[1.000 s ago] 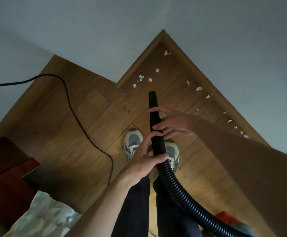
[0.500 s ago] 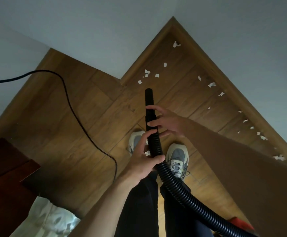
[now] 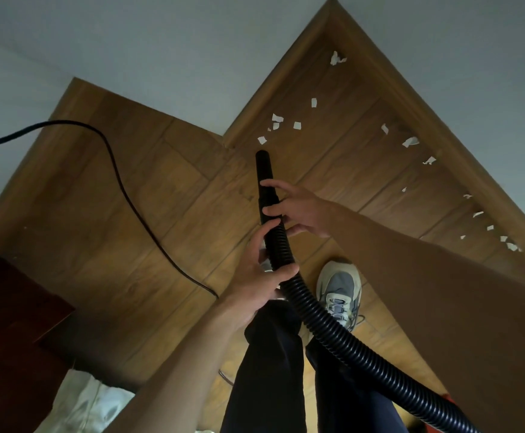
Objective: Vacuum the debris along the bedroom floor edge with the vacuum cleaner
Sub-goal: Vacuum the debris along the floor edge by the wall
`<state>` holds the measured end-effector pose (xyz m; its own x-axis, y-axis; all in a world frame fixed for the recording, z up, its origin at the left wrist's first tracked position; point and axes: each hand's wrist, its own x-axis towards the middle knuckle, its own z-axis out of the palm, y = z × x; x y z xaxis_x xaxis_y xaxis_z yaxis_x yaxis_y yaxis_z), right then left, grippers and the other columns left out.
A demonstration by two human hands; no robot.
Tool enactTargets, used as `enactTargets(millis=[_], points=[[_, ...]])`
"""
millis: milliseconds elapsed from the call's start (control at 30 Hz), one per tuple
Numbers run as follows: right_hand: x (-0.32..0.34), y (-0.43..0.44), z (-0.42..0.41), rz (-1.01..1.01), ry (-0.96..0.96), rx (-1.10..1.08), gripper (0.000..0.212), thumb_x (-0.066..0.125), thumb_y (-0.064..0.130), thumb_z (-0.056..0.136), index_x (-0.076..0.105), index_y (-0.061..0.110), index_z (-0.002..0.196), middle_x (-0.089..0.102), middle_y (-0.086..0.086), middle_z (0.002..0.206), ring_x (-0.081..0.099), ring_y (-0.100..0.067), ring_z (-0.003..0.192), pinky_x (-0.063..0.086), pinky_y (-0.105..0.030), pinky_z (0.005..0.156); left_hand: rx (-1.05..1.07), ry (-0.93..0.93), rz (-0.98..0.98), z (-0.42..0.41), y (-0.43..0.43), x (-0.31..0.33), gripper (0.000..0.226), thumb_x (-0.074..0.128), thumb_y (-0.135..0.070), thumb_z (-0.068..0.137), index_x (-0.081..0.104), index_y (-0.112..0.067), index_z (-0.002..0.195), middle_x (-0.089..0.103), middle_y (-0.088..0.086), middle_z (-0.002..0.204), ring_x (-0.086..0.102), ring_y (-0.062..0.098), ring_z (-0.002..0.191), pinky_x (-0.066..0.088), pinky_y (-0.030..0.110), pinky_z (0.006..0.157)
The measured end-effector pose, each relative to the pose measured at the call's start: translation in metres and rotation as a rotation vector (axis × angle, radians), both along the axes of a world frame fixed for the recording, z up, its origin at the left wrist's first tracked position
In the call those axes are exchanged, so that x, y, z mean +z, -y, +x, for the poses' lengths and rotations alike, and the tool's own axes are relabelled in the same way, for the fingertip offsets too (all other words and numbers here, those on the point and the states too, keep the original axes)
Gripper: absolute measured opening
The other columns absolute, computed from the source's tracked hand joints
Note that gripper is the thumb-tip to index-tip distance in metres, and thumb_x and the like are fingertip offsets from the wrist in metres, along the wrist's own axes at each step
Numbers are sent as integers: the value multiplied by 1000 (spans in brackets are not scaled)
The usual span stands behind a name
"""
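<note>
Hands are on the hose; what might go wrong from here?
The hose loops past the shoe, so a step may snag it. The power cord trails across the floor at the left, a possible trip. The nozzle points short of the paper scraps; the corner scrap might get missed.

My wooden floor point(image 3: 161, 214) carries white paper scraps point(image 3: 297, 125) strewn along the skirting board point(image 3: 426, 120), a black cable point(image 3: 64, 121) farther out, and my shoe point(image 3: 339, 285).
</note>
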<state>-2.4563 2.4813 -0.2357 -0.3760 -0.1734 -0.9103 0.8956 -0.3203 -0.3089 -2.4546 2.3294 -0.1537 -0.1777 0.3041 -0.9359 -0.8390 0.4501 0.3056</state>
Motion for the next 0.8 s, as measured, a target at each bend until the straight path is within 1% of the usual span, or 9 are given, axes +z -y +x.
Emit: enactTargets(millis=[67, 133, 200, 333, 400, 500, 667, 800], points=[[-4, 1, -1, 8, -6, -19, 60, 65, 9, 92, 48, 42, 138, 65, -1, 114, 68, -21, 98, 60, -39, 76, -7, 18, 3, -5, 1, -3, 79, 71, 8, 85, 50, -50, 134, 49, -1, 139, 57, 20, 119, 62, 39, 66], [-6, 1, -4, 18, -12, -31, 60, 66, 9, 92, 48, 43, 137, 64, 0, 113, 68, -20, 98, 60, -41, 81, -21, 18, 3, -10, 0, -6, 79, 72, 8, 84, 51, -51, 133, 48, 0, 142, 56, 22, 123, 62, 41, 68], [-8, 1, -7, 33, -21, -37, 59, 65, 9, 92, 48, 44, 137, 64, 0, 112, 68, -19, 98, 60, -40, 81, -37, 10, 7, -14, 0, -9, 79, 72, 7, 84, 50, -52, 133, 48, 0, 142, 55, 22, 125, 62, 41, 69], [-7, -5, -12, 52, -35, -58, 58, 63, 9, 94, 47, 43, 139, 63, 3, 105, 67, -14, 91, 59, -34, 73, -72, -5, 20, -20, -6, -11, 79, 71, 7, 85, 49, -51, 134, 51, -3, 138, 58, 19, 121, 62, 40, 71], [-7, -9, -14, 61, -38, -65, 58, 62, 9, 95, 47, 42, 140, 63, 3, 105, 66, -13, 90, 58, -31, 69, -89, -21, 18, -23, -11, -13, 79, 71, 7, 86, 48, -50, 135, 53, -2, 135, 60, 19, 118, 62, 40, 71], [-7, -14, -17, 75, -46, -74, 58, 62, 8, 95, 47, 42, 140, 63, 1, 107, 67, -13, 89, 56, -26, 60, -110, -28, 21, -26, -17, -16, 78, 71, 6, 86, 47, -49, 136, 54, 1, 136, 62, 21, 116, 62, 36, 69], [-8, -24, -18, 98, -43, -101, 57, 62, 9, 94, 48, 43, 138, 63, 0, 111, 67, -17, 95, 57, -31, 67, -149, -41, 37, -29, -28, -19, 76, 72, 4, 86, 48, -54, 129, 54, 3, 135, 62, 23, 118, 61, 32, 66], [-7, -32, -17, 111, -29, -110, 57, 62, 9, 95, 48, 44, 138, 62, -1, 114, 67, -15, 94, 56, -27, 63, -181, -48, 54, -31, -36, -19, 76, 72, 2, 87, 48, -58, 126, 55, 1, 131, 62, 21, 117, 61, 32, 67]])
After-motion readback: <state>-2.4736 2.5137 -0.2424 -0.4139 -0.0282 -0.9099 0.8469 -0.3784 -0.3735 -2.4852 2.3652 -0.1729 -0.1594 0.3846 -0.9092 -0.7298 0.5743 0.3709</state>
